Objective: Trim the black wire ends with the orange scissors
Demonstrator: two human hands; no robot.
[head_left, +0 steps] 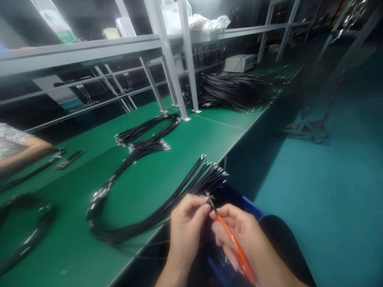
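Note:
My left hand [188, 223] pinches the end of a thin black cable between thumb and forefinger, at the table's front edge. My right hand [239, 231] is closed around orange-handled pliers [231, 237], whose small metal jaws meet the cable end at my left fingertips. Whether the jaws bite on it is too small to tell. Just behind my hands, a bundle of black cables [134, 229] with pale tips curves across the green table [143, 191], its ends fanning out beyond my fingers. Below my hands, a blue bin [251, 207] is partly hidden by them.
More cable bundles lie at the left [26, 239] and in a big pile [233, 89] near a pale box [239, 63]. White shelf posts [172, 67] rise from the table. Another person's arm [36, 147] rests at the far left, by a dark flat object [70, 159].

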